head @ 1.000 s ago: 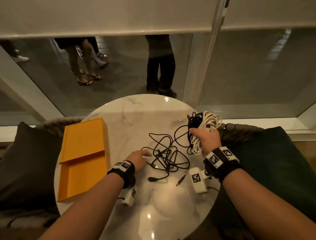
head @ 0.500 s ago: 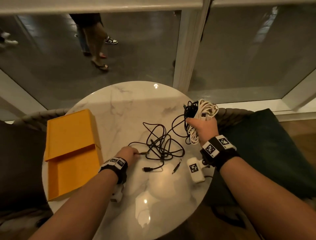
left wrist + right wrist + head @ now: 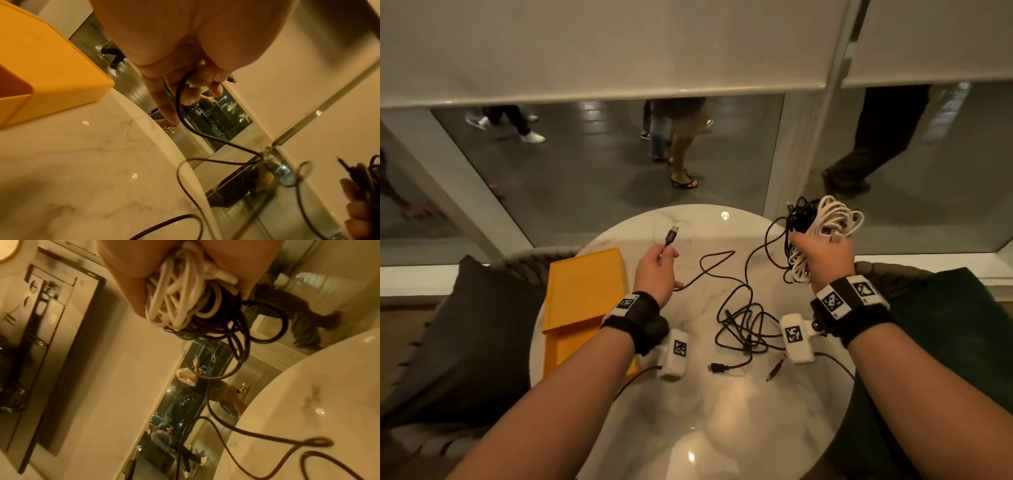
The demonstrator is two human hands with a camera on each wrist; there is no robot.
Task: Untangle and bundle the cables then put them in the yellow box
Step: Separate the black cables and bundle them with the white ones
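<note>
My left hand (image 3: 659, 265) is raised above the round marble table (image 3: 688, 428) and grips a black cable (image 3: 717, 262) just below its USB plug (image 3: 672, 234), which points up. In the left wrist view the cable (image 3: 180, 104) runs out between the curled fingers (image 3: 213, 87). My right hand (image 3: 822, 253) holds a bundle of white cable (image 3: 835, 222) and black cable (image 3: 799, 214) above the table's far right edge; the coils (image 3: 174, 305) fill the right wrist view. A loose black tangle (image 3: 743, 329) lies on the table between my hands. The yellow box (image 3: 585, 294) lies open at the left.
A dark cushion (image 3: 465, 342) lies left of the table and a dark green seat (image 3: 945, 359) right of it. Beyond the table is a glass wall with a half-lowered blind (image 3: 602, 44); people walk on the floor outside.
My left hand has lifted a cable end off the table and drawn it up and left, pulling it out of the tangle. The right hand kept its bundle, slightly raised.
</note>
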